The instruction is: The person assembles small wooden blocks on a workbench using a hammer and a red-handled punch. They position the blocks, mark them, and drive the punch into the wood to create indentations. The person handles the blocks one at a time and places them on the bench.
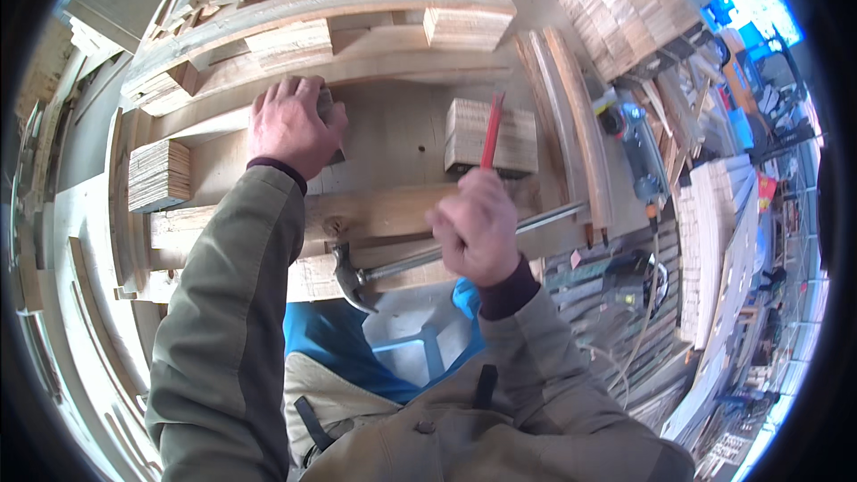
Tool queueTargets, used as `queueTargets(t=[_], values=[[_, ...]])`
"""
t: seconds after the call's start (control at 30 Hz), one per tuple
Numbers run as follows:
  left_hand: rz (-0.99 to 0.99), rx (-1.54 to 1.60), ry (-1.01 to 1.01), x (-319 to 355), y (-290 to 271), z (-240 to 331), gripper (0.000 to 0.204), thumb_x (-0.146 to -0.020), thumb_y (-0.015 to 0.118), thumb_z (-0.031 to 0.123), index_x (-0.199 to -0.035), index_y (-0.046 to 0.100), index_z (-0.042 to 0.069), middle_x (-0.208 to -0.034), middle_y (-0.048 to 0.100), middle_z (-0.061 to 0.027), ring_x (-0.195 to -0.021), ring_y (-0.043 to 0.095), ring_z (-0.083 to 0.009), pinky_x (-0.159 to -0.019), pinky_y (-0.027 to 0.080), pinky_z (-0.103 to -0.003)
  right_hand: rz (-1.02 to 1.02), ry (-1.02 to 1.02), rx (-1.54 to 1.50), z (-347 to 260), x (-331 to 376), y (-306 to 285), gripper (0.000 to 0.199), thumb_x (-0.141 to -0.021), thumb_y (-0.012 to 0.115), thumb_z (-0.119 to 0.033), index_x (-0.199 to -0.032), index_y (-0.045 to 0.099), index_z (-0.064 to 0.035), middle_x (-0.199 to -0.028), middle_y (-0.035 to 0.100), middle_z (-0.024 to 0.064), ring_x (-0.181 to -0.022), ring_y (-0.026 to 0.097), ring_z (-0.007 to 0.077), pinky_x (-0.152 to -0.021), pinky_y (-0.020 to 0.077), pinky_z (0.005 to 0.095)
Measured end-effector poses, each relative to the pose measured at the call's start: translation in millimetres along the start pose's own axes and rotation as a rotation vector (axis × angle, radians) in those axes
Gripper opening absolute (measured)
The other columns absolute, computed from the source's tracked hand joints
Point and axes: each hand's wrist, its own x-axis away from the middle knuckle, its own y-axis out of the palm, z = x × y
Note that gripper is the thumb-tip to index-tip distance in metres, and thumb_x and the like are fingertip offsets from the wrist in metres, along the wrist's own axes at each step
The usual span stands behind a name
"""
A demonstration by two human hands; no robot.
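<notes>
My left hand (297, 129) is bent over a wooden block (325, 102) between the planks, fingers closed around its top; most of that block is hidden beneath the hand. My right hand (482, 228), slightly blurred, is closed around a slim red bar-like tool (492, 132), whose far tip looks notched. That tip points away from me, above a second wooden block (464, 138). A claw hammer (402, 262) lies slantwise across the near plank, its handle passing below my right hand; I cannot tell whether they touch.
More blocks (290, 43) sit between long boards (357, 0) on the far side. Narrow bars (580, 125) lie at the right, beside a cordless power tool (641, 156). Stacked timber (629, 9) rises at the far right. A blue stool frame (430, 348) shows below the near edge.
</notes>
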Motion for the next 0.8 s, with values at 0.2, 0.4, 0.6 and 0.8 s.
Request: queueTargets(t=[0.2, 0.4, 0.6, 0.8], values=[[-0.008, -0.022, -0.018, -3, -4, 4, 0.046, -0.089, 0.07, 0.038, -0.122, 0.069, 0.006, -0.124, 0.069, -0.0155, -0.123, 0.061, -0.0331, -0.112, 0.042, -0.048, 0.119, 0.356, -0.156, 20, -23, -31, 0.013, -0.099, 0.071, -0.006, -0.092, 0.06, -0.0024, -0.078, 0.063, 0.0077, -0.064, 0.057, 0.0166, -0.06, 0.0468, 0.0293], [-0.043, -0.043, -0.03, 1, -2, 1, 0.045, -0.092, 0.068, 0.037, -0.126, 0.067, 0.007, -0.126, 0.067, -0.0143, -0.124, 0.06, -0.033, -0.112, 0.041, -0.048, 0.194, 0.369, -0.171, 23, -16, -29, 0.012, -0.101, 0.069, -0.007, -0.094, 0.061, -0.0022, -0.08, 0.064, 0.0048, -0.065, 0.057, 0.0125, -0.061, 0.0465, 0.0265], [0.0, -0.011, -0.005, 1, -3, 0, 0.047, -0.091, 0.069, 0.04, -0.123, 0.068, 0.006, -0.122, 0.069, -0.0158, -0.122, 0.061, -0.0333, -0.111, 0.042, -0.049, 0.147, 0.312, -0.094, 24, -21, -33, 0.012, -0.102, 0.069, -0.009, -0.094, 0.062, -0.003, -0.075, 0.061, 0.0028, -0.066, 0.057, 0.0113, -0.062, 0.0466, 0.0277], [-0.035, 0.016, -0.029, 3, -8, 1, 0.047, -0.091, 0.068, 0.044, -0.122, 0.068, 0.007, -0.125, 0.068, -0.0155, -0.124, 0.06, -0.0337, -0.111, 0.041, -0.05, 0.196, 0.532, -0.158, 29, -41, -41, 0.015, -0.107, 0.064, -0.013, -0.095, 0.064, -0.0042, -0.077, 0.061, -0.0021, -0.065, 0.051, 0.0067, -0.062, 0.0427, 0.0252]])
